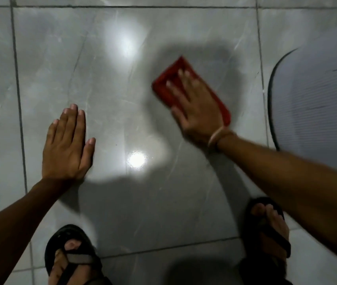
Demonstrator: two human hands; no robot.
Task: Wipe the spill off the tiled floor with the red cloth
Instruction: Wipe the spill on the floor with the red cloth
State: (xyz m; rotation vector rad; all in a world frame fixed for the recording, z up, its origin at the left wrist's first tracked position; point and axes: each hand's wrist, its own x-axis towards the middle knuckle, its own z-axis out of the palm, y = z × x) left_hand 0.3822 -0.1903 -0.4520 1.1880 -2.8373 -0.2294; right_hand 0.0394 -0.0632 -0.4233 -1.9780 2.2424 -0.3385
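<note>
A folded red cloth point(184, 68) lies flat on the glossy grey tiled floor point(101, 89), right of centre. My right hand point(196, 108) presses down on the cloth with its fingers spread; hand and cloth are motion-blurred. My left hand point(67, 147) rests flat on the tile at the left, palm down, fingers together, holding nothing. I cannot make out a distinct spill; the tile shows only bright light reflections and shadows.
My two feet in dark sandals point(71, 256) point(266, 227) stand at the bottom edge. A pale rounded object with a dark rim and ribbed surface point(317, 95) stands on the floor at the right, close to the cloth. Dark grout lines cross the floor.
</note>
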